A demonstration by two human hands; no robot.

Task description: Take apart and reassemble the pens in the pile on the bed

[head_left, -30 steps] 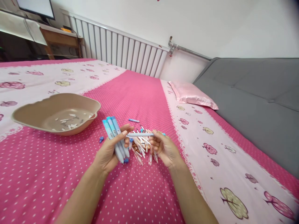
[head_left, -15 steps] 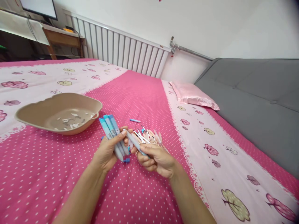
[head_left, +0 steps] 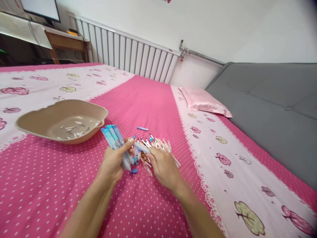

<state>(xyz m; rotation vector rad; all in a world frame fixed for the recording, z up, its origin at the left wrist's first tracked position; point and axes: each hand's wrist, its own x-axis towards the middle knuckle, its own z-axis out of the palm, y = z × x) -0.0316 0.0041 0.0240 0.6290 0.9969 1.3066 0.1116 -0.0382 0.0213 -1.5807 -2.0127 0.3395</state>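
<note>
My left hand [head_left: 114, 162] is closed round a bundle of several light-blue pens [head_left: 113, 137], whose tips fan up and to the left. My right hand [head_left: 162, 165] pinches one more pale pen [head_left: 141, 147] and holds its end against the left hand's thumb, beside the bundle. Under both hands lies a pile of loose pen parts [head_left: 158, 147]: thin refills, clear tubes and small blue caps, on the pink dotted bedsheet [head_left: 148, 99].
A tan plastic basin [head_left: 32, 117] with small white bits in it sits on the sheet at left. One loose blue pen piece [head_left: 142, 128] lies beyond the pile. A pink pillow [head_left: 205, 102], grey headboard [head_left: 272, 105] and white radiator [head_left: 128, 56] lie farther off.
My right hand turned the single pen from level to slanted and brought it in against the bundle in my left hand. The left hand dropped slightly.
</note>
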